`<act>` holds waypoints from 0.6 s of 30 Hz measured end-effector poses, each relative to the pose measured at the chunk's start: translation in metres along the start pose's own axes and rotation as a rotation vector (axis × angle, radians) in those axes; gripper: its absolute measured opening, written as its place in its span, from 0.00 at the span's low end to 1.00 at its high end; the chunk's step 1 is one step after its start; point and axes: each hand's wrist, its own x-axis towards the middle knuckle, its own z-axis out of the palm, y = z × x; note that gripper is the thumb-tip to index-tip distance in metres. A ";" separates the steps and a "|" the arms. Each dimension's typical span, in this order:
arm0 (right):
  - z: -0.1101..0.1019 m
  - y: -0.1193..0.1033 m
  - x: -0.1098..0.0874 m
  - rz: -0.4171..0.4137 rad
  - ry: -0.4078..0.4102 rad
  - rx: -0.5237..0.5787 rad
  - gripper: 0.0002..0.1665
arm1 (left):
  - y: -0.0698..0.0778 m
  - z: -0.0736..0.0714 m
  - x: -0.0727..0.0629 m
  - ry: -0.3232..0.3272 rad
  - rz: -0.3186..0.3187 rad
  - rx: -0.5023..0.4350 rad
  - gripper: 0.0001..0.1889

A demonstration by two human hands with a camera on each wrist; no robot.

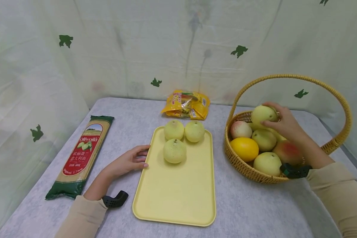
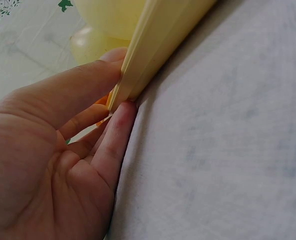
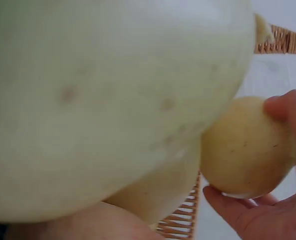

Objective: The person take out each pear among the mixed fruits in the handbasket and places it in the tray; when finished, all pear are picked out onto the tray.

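Observation:
A round, pale yellow-green pear (image 1: 263, 115) (image 3: 247, 145) is gripped between thumb and fingers of my right hand (image 1: 288, 124) (image 3: 285, 212), just over the fruit in a wicker basket (image 1: 239, 167). In the basket lie more pears (image 1: 267, 164), a yellow lemon-like fruit (image 1: 244, 149), a pinkish fruit (image 1: 241, 129) and a red-and-yellow one (image 1: 288, 152). My left hand (image 1: 126, 162) (image 2: 48, 145) pinches the left edge of a yellow tray (image 1: 175, 198) (image 2: 155, 55), thumb on the rim and fingers at its underside. Three pears (image 1: 174, 151) sit together on the tray's far half.
Left of the tray lies a long pack of spaghetti (image 1: 82, 148). Behind the tray is a crumpled yellow snack bag (image 1: 186, 104). The basket's tall arched handle (image 1: 297, 76) rises around my right forearm. A pale curtain (image 1: 131, 49) hangs behind the grey table (image 1: 247, 211).

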 end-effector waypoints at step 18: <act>0.023 -0.097 -0.034 -0.108 -0.088 0.481 0.30 | 0.000 0.000 0.000 0.006 -0.019 0.006 0.38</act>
